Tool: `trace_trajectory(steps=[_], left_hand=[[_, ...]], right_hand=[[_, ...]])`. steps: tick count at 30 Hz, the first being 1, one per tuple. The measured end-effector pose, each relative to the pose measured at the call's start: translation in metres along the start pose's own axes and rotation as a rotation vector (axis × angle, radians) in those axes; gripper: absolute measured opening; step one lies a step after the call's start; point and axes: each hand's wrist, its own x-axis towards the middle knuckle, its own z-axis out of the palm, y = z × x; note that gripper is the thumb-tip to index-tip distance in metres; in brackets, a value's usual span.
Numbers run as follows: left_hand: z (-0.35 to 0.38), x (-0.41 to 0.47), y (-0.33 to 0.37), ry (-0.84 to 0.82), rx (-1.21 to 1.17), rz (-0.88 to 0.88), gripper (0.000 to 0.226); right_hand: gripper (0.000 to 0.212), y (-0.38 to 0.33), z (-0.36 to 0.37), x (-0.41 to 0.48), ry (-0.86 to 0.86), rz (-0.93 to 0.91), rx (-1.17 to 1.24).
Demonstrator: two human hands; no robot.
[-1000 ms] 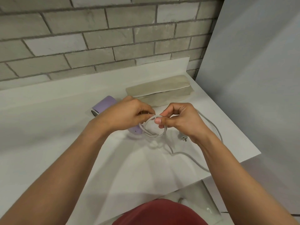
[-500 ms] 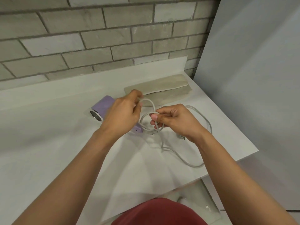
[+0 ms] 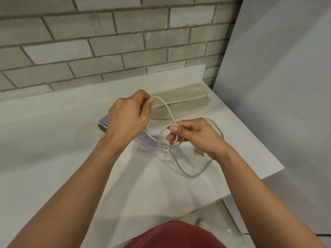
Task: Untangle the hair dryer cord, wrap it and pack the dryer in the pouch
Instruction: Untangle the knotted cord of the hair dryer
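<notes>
A lilac hair dryer [image 3: 146,140] lies on the white counter, mostly hidden under my left hand [image 3: 129,117]. Its white cord [image 3: 180,167] is looped in a tangle beside it. My left hand pinches a strand of the cord and holds it raised above the dryer. My right hand [image 3: 193,135] pinches the small loop where the strands cross. The plug [image 3: 199,152] lies on the counter just below my right wrist. A beige fabric pouch [image 3: 180,102] lies flat behind both hands.
A grey brick wall [image 3: 107,42] rises behind the white counter [image 3: 53,158]. A plain grey panel [image 3: 277,86] stands at the right. The counter's right edge and front corner [image 3: 281,167] are near my right forearm. My red garment [image 3: 175,235] shows at the bottom.
My left hand has drawn a strand of cord up and away towards the pouch, opening a long loop. My right hand has kept its pinch on the small loop.
</notes>
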Motion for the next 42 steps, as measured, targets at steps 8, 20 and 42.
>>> trace_trajectory(steps=[8, 20, 42], left_hand=[[-0.003, 0.008, -0.011, -0.261, 0.187, 0.370, 0.063], [0.001, 0.005, 0.004, -0.151, 0.252, 0.202, 0.035], [0.000, 0.009, -0.012, -0.085, 0.290, 0.650, 0.036]], right_hand=[[0.028, -0.005, -0.003, 0.001, -0.088, 0.014, -0.164], [0.020, -0.008, -0.005, -0.001, 0.009, -0.025, -0.007], [0.019, -0.014, -0.009, 0.000, 0.008, -0.075, -0.067]])
